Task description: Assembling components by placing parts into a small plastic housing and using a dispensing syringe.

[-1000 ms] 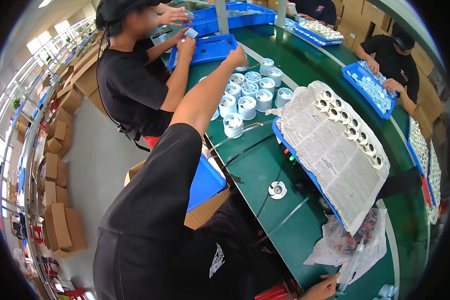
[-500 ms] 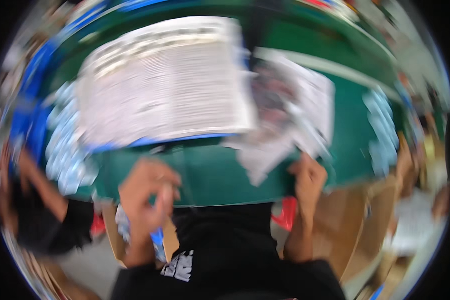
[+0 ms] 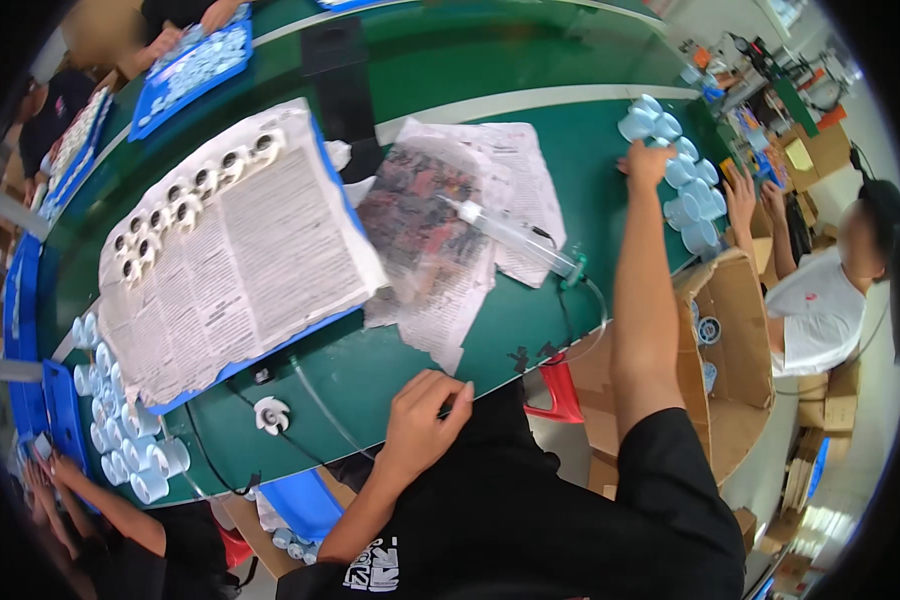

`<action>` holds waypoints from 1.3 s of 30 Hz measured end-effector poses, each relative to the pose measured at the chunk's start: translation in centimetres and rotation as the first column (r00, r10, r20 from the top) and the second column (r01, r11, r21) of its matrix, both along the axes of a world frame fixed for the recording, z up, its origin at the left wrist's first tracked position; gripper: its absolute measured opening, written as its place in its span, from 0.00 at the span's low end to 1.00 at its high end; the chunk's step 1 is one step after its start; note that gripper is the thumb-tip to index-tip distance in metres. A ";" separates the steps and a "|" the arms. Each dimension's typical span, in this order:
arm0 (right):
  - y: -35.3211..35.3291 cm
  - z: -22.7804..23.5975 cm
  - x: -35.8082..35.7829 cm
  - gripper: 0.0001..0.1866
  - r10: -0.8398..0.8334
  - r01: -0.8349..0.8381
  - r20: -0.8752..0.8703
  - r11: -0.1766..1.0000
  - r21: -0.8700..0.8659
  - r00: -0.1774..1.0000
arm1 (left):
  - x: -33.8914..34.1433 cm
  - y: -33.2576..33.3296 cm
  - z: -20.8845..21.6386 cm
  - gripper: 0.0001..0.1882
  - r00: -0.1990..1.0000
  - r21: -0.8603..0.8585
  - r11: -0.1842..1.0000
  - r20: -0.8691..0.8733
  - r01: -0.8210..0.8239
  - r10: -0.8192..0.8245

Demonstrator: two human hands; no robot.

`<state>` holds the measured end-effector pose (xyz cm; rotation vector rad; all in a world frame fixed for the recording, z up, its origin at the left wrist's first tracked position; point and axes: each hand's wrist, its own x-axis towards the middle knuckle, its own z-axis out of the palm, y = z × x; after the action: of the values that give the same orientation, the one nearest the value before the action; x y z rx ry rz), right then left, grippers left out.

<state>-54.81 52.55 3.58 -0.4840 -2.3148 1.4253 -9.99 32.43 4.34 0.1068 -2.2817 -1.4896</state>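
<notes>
Mostly, the print here sits on paper: a newspaper sheet [image 3: 260, 225] spread over a blue tray [image 3: 260, 350] carries dense columns of small dark type, too fine to make out. More printed pages [image 3: 530, 175] lie beside it on the green bench [image 3: 500, 335], one bearing a blurred dark-red picture [image 3: 415, 215], and across them rests a clear syringe-like tube [image 3: 515, 238] with a green fitting and a thin hose. White lettering [image 3: 372, 568] stands on the black shirt at the lower edge, while a co-worker's white shirt [image 3: 815, 300] has a small reddish mark, too tiny to read. The right hand [image 3: 648, 163] is stretched out to the pale blue cups [image 3: 685, 170] clustered at the bench's right end, its fingers at the near side of the group; whether they grip one cannot be told. The left hand [image 3: 425, 420] hangs by the bench's front edge, fingers loosely bent, thumb apart, with nothing seen in it. Left of it lies a white impeller [image 3: 271, 415], and white parts with dark centres [image 3: 182, 205] line the newspaper's upper side; any marking on them is indistinct.
</notes>
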 end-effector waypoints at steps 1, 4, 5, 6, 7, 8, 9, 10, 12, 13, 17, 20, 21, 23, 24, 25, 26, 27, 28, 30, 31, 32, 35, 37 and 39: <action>2.7 -0.8 -1.4 0.35 -0.006 0.005 0.030 0.999 0.035 1.000 | -0.2 0.2 -0.3 0.07 0.999 -0.019 1.000 -0.028 0.020 -0.020; 7.8 -0.9 -2.2 0.12 0.014 -0.013 -0.001 0.938 0.347 1.000 | -0.8 0.6 -0.3 0.07 0.998 -0.129 0.990 -0.027 0.051 -0.055; 5.7 -0.2 -0.5 0.11 -0.079 0.121 -0.161 0.955 0.272 0.984 | -0.8 0.6 -0.2 0.07 0.998 -0.159 0.986 -0.010 0.053 -0.055; 3.9 1.6 1.9 0.11 -0.060 0.109 -0.175 0.952 0.287 0.983 | -0.8 0.6 -0.1 0.07 0.999 -0.160 0.987 -0.008 0.035 -0.037; 1.8 3.3 4.2 0.12 -0.034 0.091 -0.187 0.948 0.305 0.982 | -0.7 0.4 -0.1 0.06 0.999 -0.193 0.980 0.018 0.041 -0.038; 0.6 4.6 6.2 0.13 0.006 0.103 -0.280 0.922 0.374 0.960 | -0.7 0.4 0.0 0.05 0.998 -0.221 0.973 0.041 0.061 -0.054; -0.9 5.3 8.6 0.14 0.057 0.114 -0.360 0.893 0.436 0.931 | -0.9 0.5 0.1 0.05 0.998 -0.217 0.975 0.049 0.050 -0.040; -3.3 6.0 12.0 0.14 0.168 -0.054 -0.304 0.936 0.348 0.938 | -1.2 0.5 0.4 0.05 1.000 -0.143 0.990 0.018 -0.019 0.022; -6.8 7.7 19.7 0.12 0.336 -0.301 -0.230 0.937 0.176 0.913 | -2.5 0.6 1.2 0.18 0.990 -0.152 0.981 -0.089 -0.118 0.106; -8.3 7.8 23.3 0.11 0.410 -0.400 -0.201 0.912 0.092 0.890 | -3.3 1.0 1.9 0.24 0.981 -0.164 0.970 -0.102 -0.181 0.166; -10.5 7.3 30.9 0.07 0.599 -0.550 0.005 0.739 -0.390 0.801 | -7.6 1.2 3.7 0.40 0.951 -0.265 0.918 -0.173 -0.295 0.256; -8.9 6.7 32.4 0.05 0.670 -0.576 0.058 0.675 -0.461 0.740 | -9.2 1.0 2.0 0.36 0.987 -0.197 0.967 -0.053 -0.162 0.155; -8.0 6.3 32.2 0.09 0.628 -0.561 0.043 0.721 -0.406 0.777 | -9.9 1.1 2.1 0.35 0.996 -0.126 0.989 -0.050 -0.082 0.076; -6.7 6.0 31.8 0.20 0.469 -0.428 -0.042 0.760 -0.490 0.882 | -11.7 1.6 1.5 0.36 0.981 -0.027 0.995 -0.172 -0.099 0.093; -4.7 4.8 31.2 0.21 0.536 -0.465 -0.058 0.667 -0.582 0.842 | -12.8 1.7 2.1 0.38 0.978 0.110 0.991 -0.185 -0.072 0.092; -4.9 4.8 31.6 0.23 0.534 -0.397 -0.032 0.586 -0.707 0.845 | -13.5 1.2 3.2 0.39 0.997 0.260 0.966 -0.072 0.007 0.013; -4.4 4.0 31.7 0.26 0.703 -0.475 -0.104 0.356 -0.805 0.703 | -14.0 0.7 3.9 0.38 0.994 0.168 0.984 -0.085 -0.050 0.065; -3.3 2.7 31.2 0.29 0.809 -0.492 -0.197 0.128 -0.861 0.554 | -15.0 0.5 3.8 0.37 0.990 0.087 0.993 -0.105 -0.080 0.089; -2.4 1.1 30.0 0.29 0.823 -0.395 -0.229 -0.006 -0.919 0.521 | -16.4 0.3 3.0 0.39 0.994 -0.015 0.997 -0.088 -0.073 0.071; -2.9 0.3 29.5 0.30 0.759 -0.297 -0.263 -0.096 -0.950 0.596 | -18.4 0.3 1.6 0.43 0.999 -0.172 0.984 0.008 -0.043 0.045; -2.2 -1.3 28.1 0.31 0.775 -0.289 -0.364 -0.242 -0.926 0.516 | -18.5 0.3 1.1 0.42 0.999 -0.211 0.977 0.020 -0.025 0.030; -3.3 0.4 29.0 0.21 0.734 -0.225 -0.255 -0.143 -0.964 0.629 | -18.7 0.3 0.9 0.42 0.999 -0.250 0.968 0.038 0.008 0.002; -2.8 -0.8 27.7 0.22 0.740 -0.214 -0.430 -0.374 -0.902 0.517 | -17.1 1.0 0.7 0.40 0.989 -0.153 0.983 -0.122 -0.107 0.088; -3.7 0.1 28.2 0.20 0.687 -0.273 -0.582 -0.516 -0.812 0.434 | -15.3 1.5 1.9 0.40 0.976 -0.042 0.994 -0.200 -0.099 0.088; -6.1 3.3 31.1 0.21 0.702 -0.534 -0.507 -0.211 -0.819 0.500 | -13.4 2.3 3.3 0.37 0.950 0.063 0.996 -0.300 -0.069 0.085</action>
<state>-23.74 46.41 6.93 0.5918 -1.2041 3.4893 -23.39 34.70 7.61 -0.0169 -1.9737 -1.4174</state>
